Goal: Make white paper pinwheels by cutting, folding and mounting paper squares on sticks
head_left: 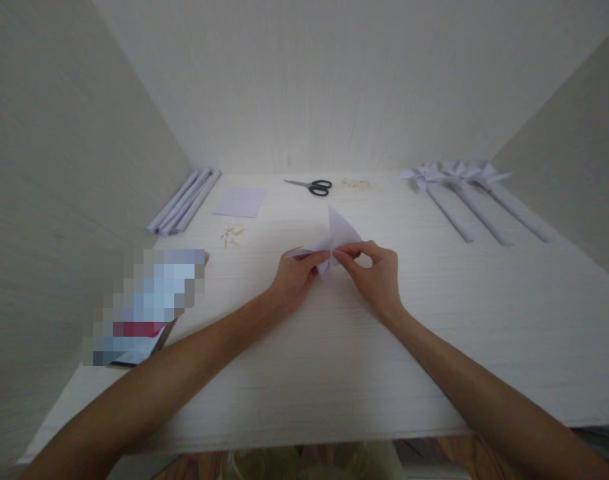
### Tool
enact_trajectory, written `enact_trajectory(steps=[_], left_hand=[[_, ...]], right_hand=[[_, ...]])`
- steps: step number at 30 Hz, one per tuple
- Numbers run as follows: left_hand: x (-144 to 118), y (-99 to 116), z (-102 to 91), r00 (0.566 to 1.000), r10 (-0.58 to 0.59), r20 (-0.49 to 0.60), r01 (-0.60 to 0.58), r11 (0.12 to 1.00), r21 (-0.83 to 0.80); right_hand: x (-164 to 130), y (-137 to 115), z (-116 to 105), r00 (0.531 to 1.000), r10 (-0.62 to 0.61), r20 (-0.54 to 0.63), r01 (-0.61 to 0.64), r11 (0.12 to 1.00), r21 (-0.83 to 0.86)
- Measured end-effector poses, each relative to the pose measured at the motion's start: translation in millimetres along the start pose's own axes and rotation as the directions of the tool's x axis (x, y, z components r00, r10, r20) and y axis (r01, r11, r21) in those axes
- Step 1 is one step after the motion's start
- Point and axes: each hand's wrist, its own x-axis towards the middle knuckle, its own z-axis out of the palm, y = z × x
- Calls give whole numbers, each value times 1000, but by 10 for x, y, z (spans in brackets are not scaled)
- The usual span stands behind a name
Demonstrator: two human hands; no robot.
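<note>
At the centre of the frame both sets of fingertips pinch the folded pale paper piece (338, 235) where its flaps meet, the left hand (295, 279) and right hand (377, 273) closed on it from either side, seemingly to pin the middle while one point stands up; it sits just above the white table (434, 347); beyond lie scissors (314, 186) and a paper square (240, 201); rolled paper tubes (184, 201) rest upper left; finished pinwheels (464, 193) upper right.

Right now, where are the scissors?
Head view: the scissors lie at the table's far edge, just left of centre, between the flat paper sheet and small pale bits.
</note>
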Motion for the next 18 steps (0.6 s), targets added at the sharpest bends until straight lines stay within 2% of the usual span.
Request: enact_trajectory(steps=[7,18], left_hand=[[-10,2,-4,999,12,40,-12,1000,12],[4,0,3,1000,5,-7,-5,1000,13]], right_hand=[[-2,8,10,1000,4,10,-4,1000,-3],[-2,-5,-1,1000,-3,15,4,1000,-19]])
